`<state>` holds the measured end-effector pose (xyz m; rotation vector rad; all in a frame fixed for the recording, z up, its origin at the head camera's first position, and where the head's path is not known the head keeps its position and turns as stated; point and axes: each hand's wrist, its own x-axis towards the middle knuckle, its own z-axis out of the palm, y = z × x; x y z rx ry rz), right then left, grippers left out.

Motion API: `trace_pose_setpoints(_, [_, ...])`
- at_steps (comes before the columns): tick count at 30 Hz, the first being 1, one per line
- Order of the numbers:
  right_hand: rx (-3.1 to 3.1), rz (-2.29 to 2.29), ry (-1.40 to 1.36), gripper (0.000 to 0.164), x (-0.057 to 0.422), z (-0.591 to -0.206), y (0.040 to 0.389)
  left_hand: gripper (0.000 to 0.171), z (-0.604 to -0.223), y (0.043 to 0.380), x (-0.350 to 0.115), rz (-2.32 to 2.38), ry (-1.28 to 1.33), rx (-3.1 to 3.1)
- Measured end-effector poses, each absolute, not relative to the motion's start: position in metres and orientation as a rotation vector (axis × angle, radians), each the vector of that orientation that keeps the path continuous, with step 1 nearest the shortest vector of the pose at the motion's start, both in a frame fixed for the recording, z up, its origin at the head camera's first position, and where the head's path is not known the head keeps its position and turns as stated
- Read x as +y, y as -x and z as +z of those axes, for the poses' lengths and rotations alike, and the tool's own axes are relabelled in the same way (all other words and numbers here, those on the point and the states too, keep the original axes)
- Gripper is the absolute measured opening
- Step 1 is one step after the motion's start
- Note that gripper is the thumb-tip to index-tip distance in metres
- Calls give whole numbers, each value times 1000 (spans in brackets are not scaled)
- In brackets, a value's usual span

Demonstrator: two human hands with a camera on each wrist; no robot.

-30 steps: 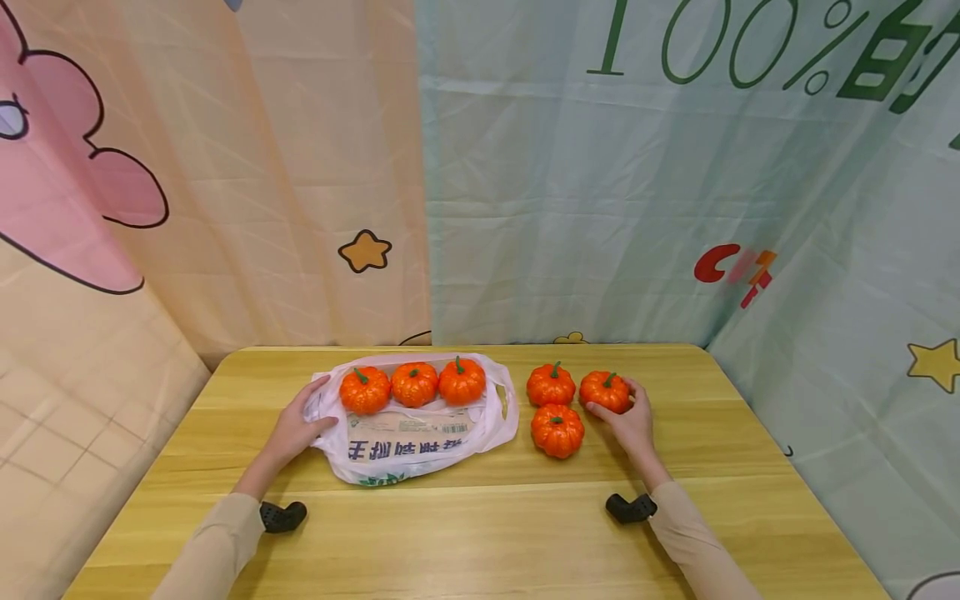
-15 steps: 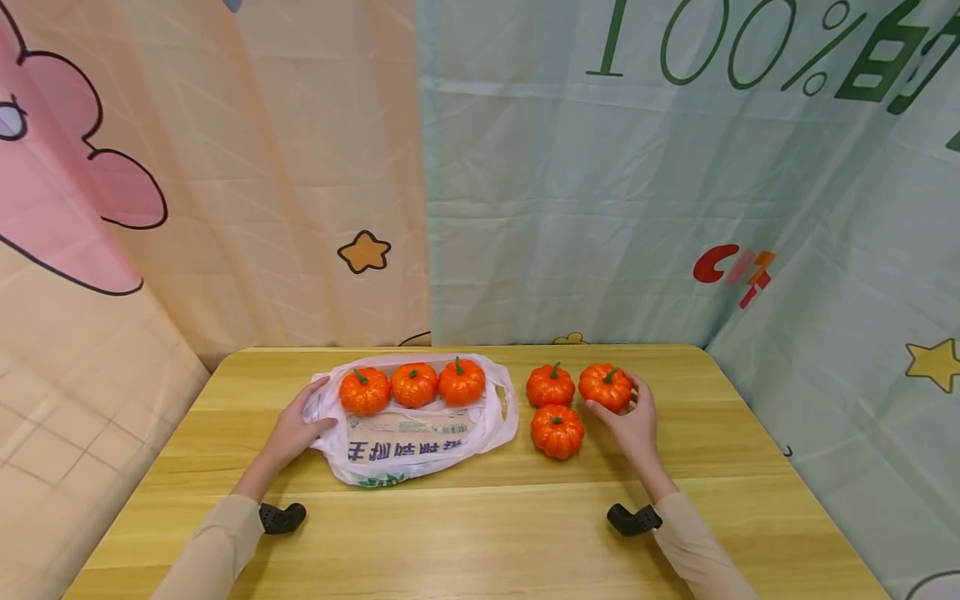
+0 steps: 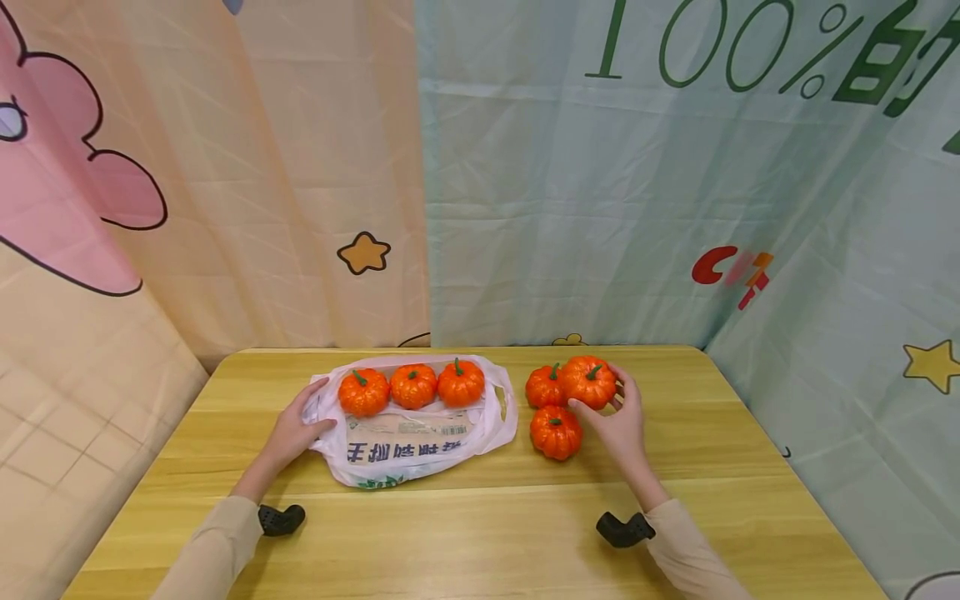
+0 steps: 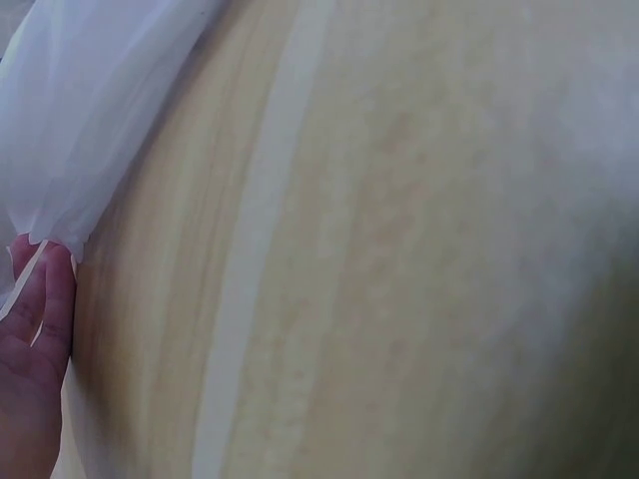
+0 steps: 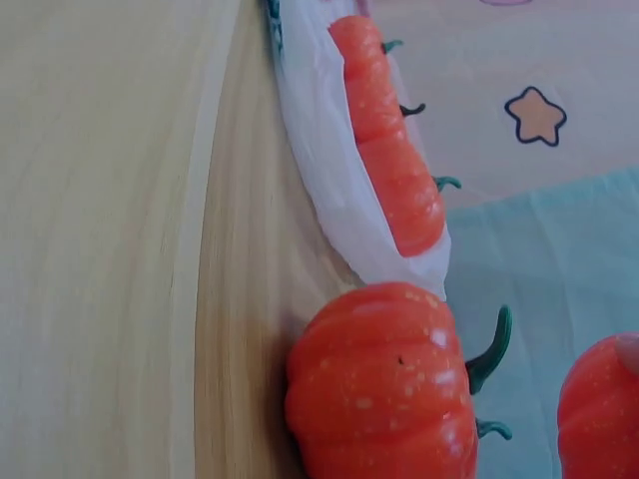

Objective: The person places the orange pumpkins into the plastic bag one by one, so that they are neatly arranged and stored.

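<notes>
My right hand [image 3: 619,422] grips a small orange pumpkin [image 3: 589,382] with a green stem, raised above the table. It partly covers another pumpkin [image 3: 545,387] standing behind it on the left. A further pumpkin [image 3: 556,432] sits just in front, and it looms large as the near pumpkin [image 5: 384,384] in the right wrist view. My left hand [image 3: 295,425] holds the left end of a white plastic bag [image 3: 495,425]. On the bag, inside its opened top, three pumpkins [image 3: 414,386] sit in a row. In the left wrist view, the fingers [image 4: 58,299] meet the bag's edge.
A wooden table [image 3: 450,542] bears everything. Fabric curtains [image 3: 585,208] with printed figures hang behind it and along both sides. The bag carries dark printed characters on its front. A black strap device [image 3: 281,520] sits on each wrist.
My right hand has lifted the pumpkin from the table and moved it left, toward the two standing beside it. The left hand and the bag have stayed in place.
</notes>
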<state>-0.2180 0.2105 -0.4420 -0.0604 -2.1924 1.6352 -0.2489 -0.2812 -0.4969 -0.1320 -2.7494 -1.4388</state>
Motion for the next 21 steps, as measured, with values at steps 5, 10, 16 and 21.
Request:
trace_pose_setpoints(5, [-2254,1657,22,81,191,-427,207,75,-496,248,-281,-1444,130,-2752])
trace_pose_setpoints(10, [-2295,1669,-4,77,170,-411,193,75,-497,248,-280,-1450,128,-2742])
trace_pose_setpoints(16, [-2316,1673,-83,80,154,-431,193,75,-497,248,-280,-1443,130,-2742])
trace_pose_setpoints(21, [-2301,1622,-202,81,140,-451,196,75,-496,248,-280,-1450,137,-2747])
